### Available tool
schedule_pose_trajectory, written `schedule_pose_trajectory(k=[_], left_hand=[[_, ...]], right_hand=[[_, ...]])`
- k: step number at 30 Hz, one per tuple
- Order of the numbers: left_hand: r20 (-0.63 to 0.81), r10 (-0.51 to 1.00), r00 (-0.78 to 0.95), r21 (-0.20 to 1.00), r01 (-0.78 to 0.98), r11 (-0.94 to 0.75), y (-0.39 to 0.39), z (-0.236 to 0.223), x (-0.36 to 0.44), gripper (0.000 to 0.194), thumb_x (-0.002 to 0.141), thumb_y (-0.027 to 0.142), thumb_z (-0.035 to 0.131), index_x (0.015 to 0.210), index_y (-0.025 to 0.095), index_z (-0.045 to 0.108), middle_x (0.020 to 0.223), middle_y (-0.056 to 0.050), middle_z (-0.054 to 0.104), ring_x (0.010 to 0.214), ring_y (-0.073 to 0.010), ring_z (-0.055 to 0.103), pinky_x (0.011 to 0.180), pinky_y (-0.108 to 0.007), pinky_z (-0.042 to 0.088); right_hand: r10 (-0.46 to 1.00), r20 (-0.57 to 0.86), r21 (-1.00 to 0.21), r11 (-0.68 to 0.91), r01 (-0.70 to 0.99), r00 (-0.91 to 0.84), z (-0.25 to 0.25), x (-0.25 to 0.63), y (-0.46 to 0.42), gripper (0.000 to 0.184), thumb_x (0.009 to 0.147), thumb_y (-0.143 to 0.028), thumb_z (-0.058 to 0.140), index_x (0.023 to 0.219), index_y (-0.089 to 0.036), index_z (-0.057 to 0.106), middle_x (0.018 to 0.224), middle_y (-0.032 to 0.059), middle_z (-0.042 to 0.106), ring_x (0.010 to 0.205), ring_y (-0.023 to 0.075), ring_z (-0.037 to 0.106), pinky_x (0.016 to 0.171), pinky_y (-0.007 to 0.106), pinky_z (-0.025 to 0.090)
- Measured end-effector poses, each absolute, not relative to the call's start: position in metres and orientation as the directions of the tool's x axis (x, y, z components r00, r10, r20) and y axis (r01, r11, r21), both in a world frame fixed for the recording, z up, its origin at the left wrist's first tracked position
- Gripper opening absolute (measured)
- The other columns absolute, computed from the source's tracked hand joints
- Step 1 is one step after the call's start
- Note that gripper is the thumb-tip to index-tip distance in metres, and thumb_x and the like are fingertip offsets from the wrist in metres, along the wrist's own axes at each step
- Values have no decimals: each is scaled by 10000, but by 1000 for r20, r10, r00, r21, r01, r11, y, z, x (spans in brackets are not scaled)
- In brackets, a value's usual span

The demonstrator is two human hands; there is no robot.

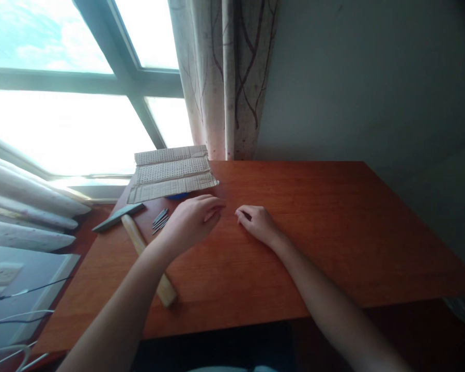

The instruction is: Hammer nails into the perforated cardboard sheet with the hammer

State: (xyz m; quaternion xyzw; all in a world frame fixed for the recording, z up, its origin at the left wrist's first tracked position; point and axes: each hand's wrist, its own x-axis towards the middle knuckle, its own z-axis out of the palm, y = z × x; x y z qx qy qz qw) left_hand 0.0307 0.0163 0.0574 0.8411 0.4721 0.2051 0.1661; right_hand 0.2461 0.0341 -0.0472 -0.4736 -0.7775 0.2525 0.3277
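Note:
My left hand point(197, 217) hovers over the middle of the wooden table point(313, 222), its fingers bent and held together, with nothing visible in them. Just right of it, my right hand point(259, 223) rests by the table surface, fingers curled in toward the thumb, also with nothing visible in them. A small gap separates the two hands. Several metal nails point(160, 221) lie in a loose group left of my left hand. A hammer point(134, 230) with a wooden handle lies farther left; my left forearm hides part of the handle.
A creased corrugated cardboard sheet point(172, 173) lies at the table's far left, with something blue point(177, 196) peeking from under it. Beyond stand a window and a patterned curtain point(225, 77). Cables point(23, 318) and a wall socket point(3, 275) are at left.

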Motion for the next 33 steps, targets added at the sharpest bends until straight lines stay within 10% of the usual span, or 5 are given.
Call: schedule_pose_trajectory(k=[22,33], left_hand=[[211,941,-264,635,769,74,46,78,-77,452,853,449,617,1202,166,669,1219,-65,685,1019,-216,676,955,-361,541],[304,952,-28,322,944,-75,89,54,-93,449,864,445,579,1194,162,692,1262,-114,634,1194,-271,563,1081,-433,436]], right_hand=[[890,262,-636,449,627,-372,-53,247,36,204,959,-250,522,879,-210,705,891,58,747,825,186,678,751,277,452],[896,237,-628,436,644,-375,-50,246,36,208,967,-255,516,885,-220,704,891,49,747,839,184,676,764,272,447]])
